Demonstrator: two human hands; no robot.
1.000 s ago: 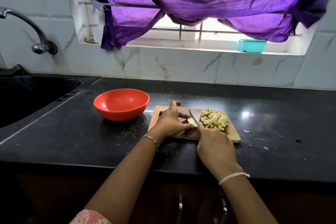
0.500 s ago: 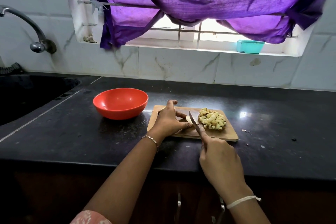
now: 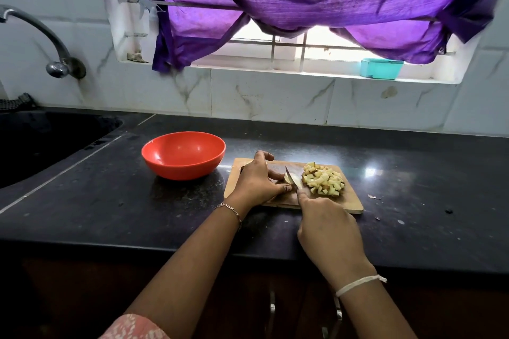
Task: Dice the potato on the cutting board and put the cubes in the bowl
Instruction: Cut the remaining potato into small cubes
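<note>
On the cutting board (image 3: 349, 201) the knife (image 3: 291, 178) is gripped by the right hand (image 3: 327, 231), the potato (image 3: 288, 179) held by the left hand (image 3: 257, 183); cubes (image 3: 323, 181) are piled at its right end, the bowl (image 3: 179, 170) set past its left edge

The left hand (image 3: 257, 183) holds a potato piece (image 3: 289, 178) on the cutting board (image 3: 349, 201). The right hand (image 3: 327, 231) grips the knife (image 3: 292, 177) beside the cubes (image 3: 323, 181); the red bowl (image 3: 183, 155) sits left

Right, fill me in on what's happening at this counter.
A person is dicing a potato on the wooden cutting board. The left hand holds an uncut potato piece steady, while the right hand grips a knife with its blade on that piece. A pile of cubes sits on the board's right side. The red bowl beside the board holds nothing yet.
</note>
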